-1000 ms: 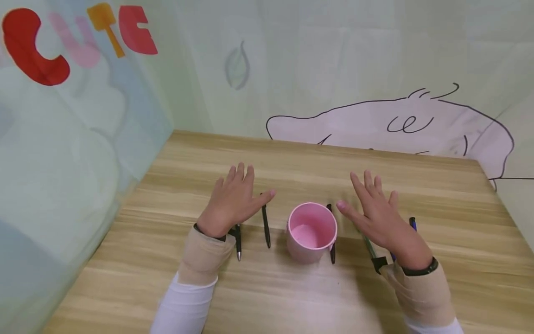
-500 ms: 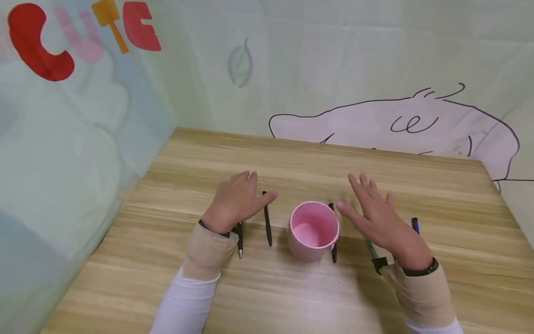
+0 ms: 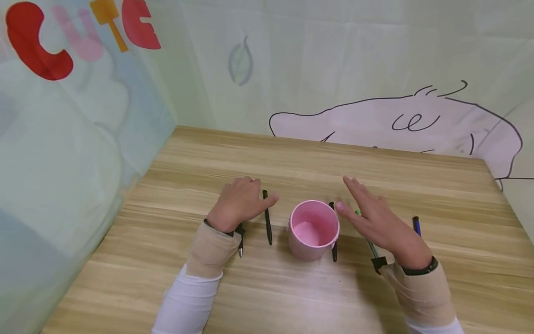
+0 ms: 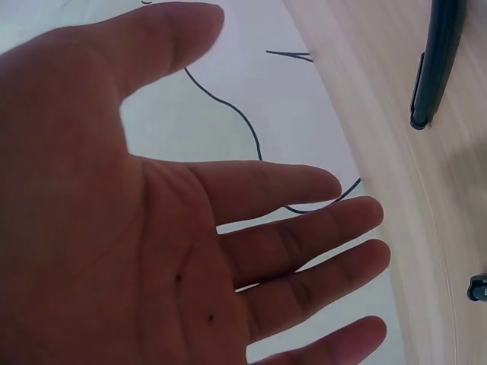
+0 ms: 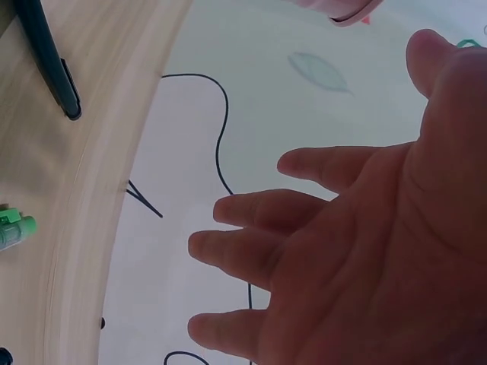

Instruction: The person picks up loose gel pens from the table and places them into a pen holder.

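Note:
My left hand (image 3: 239, 202) hovers over the table's left side, empty, thumb out toward a black pen (image 3: 268, 220). In the left wrist view its fingers (image 4: 297, 236) are extended and hold nothing. A second dark pen with a silver tip (image 3: 240, 249) lies partly hidden under the left wrist. Between the hands stands a pink bucket (image 3: 306, 248), upright, with no contents showing. Right of it my right hand (image 3: 377, 222) is raised, empty, its thumb near the bucket. A green pen (image 3: 372, 248) lies beneath that hand. Its fingers (image 5: 251, 255) stretch out in the right wrist view.
Another black pen (image 3: 334, 253) lies partly behind the bucket's right side. A blue pen (image 3: 416, 226) lies beyond the right hand. The wooden table (image 3: 258, 297) meets a printed cloth backdrop (image 3: 300, 60) at the back and left.
The left hand's fingers have tipped downward and now show shorter from above. The right hand has turned a little, its fingers closer together. Pens and bucket stay put; the head view shifts slightly.

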{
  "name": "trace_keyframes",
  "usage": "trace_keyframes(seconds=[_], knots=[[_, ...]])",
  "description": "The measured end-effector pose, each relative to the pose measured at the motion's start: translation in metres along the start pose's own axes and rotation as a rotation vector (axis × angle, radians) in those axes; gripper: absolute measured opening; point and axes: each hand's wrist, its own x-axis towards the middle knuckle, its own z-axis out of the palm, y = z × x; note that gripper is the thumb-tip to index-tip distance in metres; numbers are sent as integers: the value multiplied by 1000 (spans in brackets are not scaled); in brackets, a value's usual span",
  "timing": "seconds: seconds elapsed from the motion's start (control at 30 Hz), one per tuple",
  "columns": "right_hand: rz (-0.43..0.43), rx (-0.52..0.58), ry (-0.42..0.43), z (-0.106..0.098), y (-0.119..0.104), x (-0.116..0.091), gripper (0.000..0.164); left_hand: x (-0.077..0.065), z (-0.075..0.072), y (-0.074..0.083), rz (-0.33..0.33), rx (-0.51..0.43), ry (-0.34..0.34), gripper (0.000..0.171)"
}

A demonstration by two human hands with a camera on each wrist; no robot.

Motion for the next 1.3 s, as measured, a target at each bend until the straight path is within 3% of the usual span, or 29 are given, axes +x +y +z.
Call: trace_keyframes(seconds=[0.47,1.0,1.3], knots=[[-55,16,-15,6,2,0,76,5,9,1,41,-110,-37,43],[-68,59,-56,8,-1,2,73,6,15,3,56,-84,-70,53],[-109,74,-69,16,0,7,73,7,20,4,22,-67,-91,50]])
